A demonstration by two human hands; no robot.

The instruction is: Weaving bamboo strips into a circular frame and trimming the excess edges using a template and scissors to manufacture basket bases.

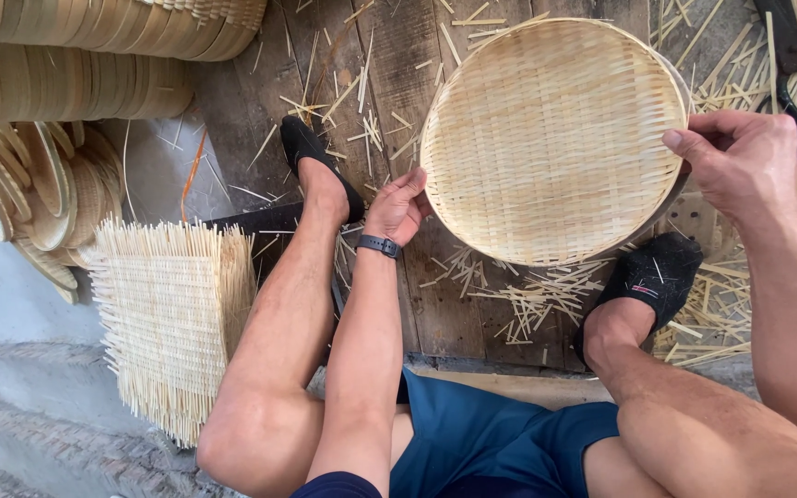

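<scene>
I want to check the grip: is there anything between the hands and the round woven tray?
Nothing visible. The left hand touches the round woven tray at its left rim, and the right hand holds its right rim directly, thumb on the edge.

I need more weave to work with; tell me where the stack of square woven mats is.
In the head view, the stack of woven mats sits low left, beside the person's left knee, below the finished trays.

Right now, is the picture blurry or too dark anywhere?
Head view: sharp and evenly lit by soft daylight, no glare; the round woven tray between both hands shows every strip; edges bend a little from the wide lens; only faint shadows under the legs.
</scene>
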